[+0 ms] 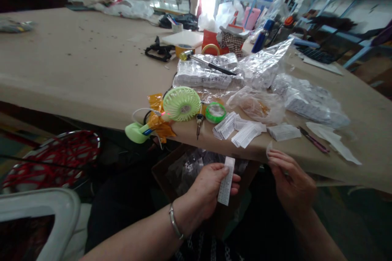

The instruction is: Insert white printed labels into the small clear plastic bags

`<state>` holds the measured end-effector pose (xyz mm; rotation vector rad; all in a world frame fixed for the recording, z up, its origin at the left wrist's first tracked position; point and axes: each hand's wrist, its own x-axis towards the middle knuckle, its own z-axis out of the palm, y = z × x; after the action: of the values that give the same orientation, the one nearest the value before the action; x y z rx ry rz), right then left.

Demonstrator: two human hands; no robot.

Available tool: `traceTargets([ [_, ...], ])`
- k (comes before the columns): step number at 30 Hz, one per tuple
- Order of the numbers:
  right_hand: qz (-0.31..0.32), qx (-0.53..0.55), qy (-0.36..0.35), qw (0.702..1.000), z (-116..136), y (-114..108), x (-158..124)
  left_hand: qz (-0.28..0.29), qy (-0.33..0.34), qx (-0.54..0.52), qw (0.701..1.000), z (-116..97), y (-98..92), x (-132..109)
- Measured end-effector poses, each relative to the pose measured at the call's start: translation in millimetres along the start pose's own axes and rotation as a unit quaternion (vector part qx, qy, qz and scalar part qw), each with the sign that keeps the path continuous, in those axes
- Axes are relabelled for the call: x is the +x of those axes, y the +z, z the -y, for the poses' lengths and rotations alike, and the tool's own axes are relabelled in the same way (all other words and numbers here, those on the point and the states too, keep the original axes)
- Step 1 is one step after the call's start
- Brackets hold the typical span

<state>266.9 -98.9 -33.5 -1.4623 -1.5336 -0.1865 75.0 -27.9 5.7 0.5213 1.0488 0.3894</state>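
My left hand (211, 185) is closed, thumb on top, round a narrow white printed label (226, 183) that stands nearly upright in front of the table edge. At the edge on the right, my right hand (289, 177) pinches a small thin whitish piece (269, 150); its kind is too blurred to make out. Between and beyond the hands lie loose fanned printed labels (247, 133) and a neat stack of labels (284, 132). Pink-handled tweezers (315, 140) rest to the right of the stack, beside torn white paper (335, 140).
A green fan (182, 104) is taped at the table's front edge, beside a pointed tool (199, 124) and a green tape roll (215, 112). Plastic-wrapped bundles (205, 71) lie behind. Below the edge is a cardboard box (163, 175) holding clear bags. A red-laced stool (61, 159) stands left.
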Motion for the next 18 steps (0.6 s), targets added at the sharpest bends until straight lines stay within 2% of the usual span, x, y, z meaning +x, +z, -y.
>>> traceTargets([
  [2,0.064,0.079,-0.077,0.992,32.7,17.2,-3.0,0.019,0.02,-0.03,0.999,-0.3,0.1,-1.3],
  [5,0.133,0.098,-0.164,0.973,62.9,39.8,-7.2,0.025,0.071,-0.086,0.993,-0.5,-3.6,-1.3],
  [8,0.157,0.086,-0.169,0.969,67.0,51.9,-8.8,0.004,0.09,-0.116,0.989,-1.0,-10.6,-0.6],
  [12,0.181,0.087,-0.178,0.963,62.6,52.6,-7.0,-0.015,0.107,-0.137,0.985,-2.9,-17.2,-0.1],
  [18,0.208,0.051,-0.195,0.957,69.8,49.3,-5.0,0.003,0.122,-0.137,0.983,-5.4,-16.6,-3.6],
])
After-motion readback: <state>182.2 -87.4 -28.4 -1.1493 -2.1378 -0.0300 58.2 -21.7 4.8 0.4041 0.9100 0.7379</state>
